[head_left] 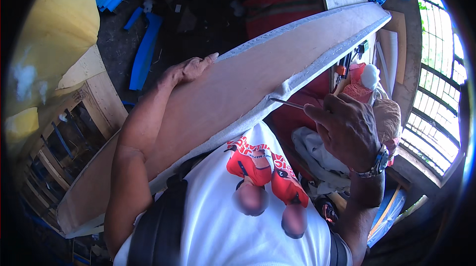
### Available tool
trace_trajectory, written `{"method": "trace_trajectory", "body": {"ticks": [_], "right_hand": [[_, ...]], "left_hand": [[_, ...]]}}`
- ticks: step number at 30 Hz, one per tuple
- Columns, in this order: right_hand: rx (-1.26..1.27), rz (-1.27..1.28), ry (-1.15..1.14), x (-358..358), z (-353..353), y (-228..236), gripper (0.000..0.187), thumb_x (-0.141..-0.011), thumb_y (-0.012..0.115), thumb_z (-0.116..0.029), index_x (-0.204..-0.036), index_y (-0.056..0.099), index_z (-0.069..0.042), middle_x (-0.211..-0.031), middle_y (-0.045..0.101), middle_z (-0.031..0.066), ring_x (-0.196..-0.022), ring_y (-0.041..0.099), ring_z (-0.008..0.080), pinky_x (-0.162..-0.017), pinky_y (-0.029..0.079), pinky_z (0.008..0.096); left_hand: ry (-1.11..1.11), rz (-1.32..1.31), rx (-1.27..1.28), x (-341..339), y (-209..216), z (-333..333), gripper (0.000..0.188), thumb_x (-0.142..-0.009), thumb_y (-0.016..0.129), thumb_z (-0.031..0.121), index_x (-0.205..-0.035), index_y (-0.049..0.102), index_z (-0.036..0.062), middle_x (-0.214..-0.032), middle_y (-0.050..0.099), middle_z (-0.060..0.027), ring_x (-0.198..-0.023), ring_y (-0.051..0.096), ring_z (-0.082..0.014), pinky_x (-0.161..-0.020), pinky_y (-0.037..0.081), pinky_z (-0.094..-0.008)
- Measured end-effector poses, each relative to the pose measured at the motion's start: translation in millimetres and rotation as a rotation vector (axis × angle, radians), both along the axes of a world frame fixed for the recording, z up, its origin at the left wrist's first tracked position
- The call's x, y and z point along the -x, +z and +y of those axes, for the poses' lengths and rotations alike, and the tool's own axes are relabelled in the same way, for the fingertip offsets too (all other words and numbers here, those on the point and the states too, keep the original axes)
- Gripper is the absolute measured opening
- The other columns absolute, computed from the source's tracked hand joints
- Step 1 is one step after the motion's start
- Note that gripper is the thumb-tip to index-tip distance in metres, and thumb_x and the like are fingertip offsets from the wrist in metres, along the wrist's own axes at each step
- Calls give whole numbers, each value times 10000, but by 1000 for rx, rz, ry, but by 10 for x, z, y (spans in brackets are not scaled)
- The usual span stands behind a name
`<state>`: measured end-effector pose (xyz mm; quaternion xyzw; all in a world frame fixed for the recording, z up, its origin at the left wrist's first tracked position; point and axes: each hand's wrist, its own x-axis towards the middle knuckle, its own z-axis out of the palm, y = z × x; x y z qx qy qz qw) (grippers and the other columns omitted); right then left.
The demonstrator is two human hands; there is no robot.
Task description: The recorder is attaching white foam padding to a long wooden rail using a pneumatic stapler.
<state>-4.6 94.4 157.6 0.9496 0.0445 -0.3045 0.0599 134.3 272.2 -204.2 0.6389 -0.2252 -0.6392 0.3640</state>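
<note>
A long, curved wooden panel [213, 102] edged with pale grey fabric lies slanted across my front, from lower left to upper right. My left hand [191, 70] grips its far edge, with one finger stretched along the rim and the others partly hidden. In my right hand [347, 127] is a screwdriver-like tool [290, 103] with a thin metal shaft; the fist hides its handle. The shaft's tip touches the bunched grey fabric [281, 90] on the panel's near edge. A watch [374, 163] circles my right wrist.
Yellow foam [54, 28] and a slatted wooden frame [94, 102] stand at left. Blue strips [145, 53] lie on the dark floor. At right are a red-and-orange tool [341, 70], a white ball-shaped wad [370, 77], heaped cloth [322, 152] and a barred window [436, 82].
</note>
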Motion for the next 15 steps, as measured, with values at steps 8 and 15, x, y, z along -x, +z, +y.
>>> {"method": "trace_trajectory", "body": {"ticks": [8, 15], "right_hand": [[25, 55, -22, -71, 198, 10, 245, -835, 671, -133, -1076, 692, -92, -846, 610, 55, -849, 657, 226, -644, 553, 382], [148, 70, -59, -79, 471, -83, 146, -861, 624, -185, -964, 654, -85, -879, 647, 55, -815, 673, 217, -624, 548, 390]], "left_hand": [[-9, 19, 4, -15, -8, -13, 890, -1000, 174, 739, -1203, 743, 86, -1187, 715, -185, -1162, 632, -362, -1069, 427, -475], [-24, -4, -5, -33, 47, -34, 882, -1012, 165, 718, -1193, 743, 76, -1175, 715, -197, -1161, 635, -366, -1062, 435, -467]]}}
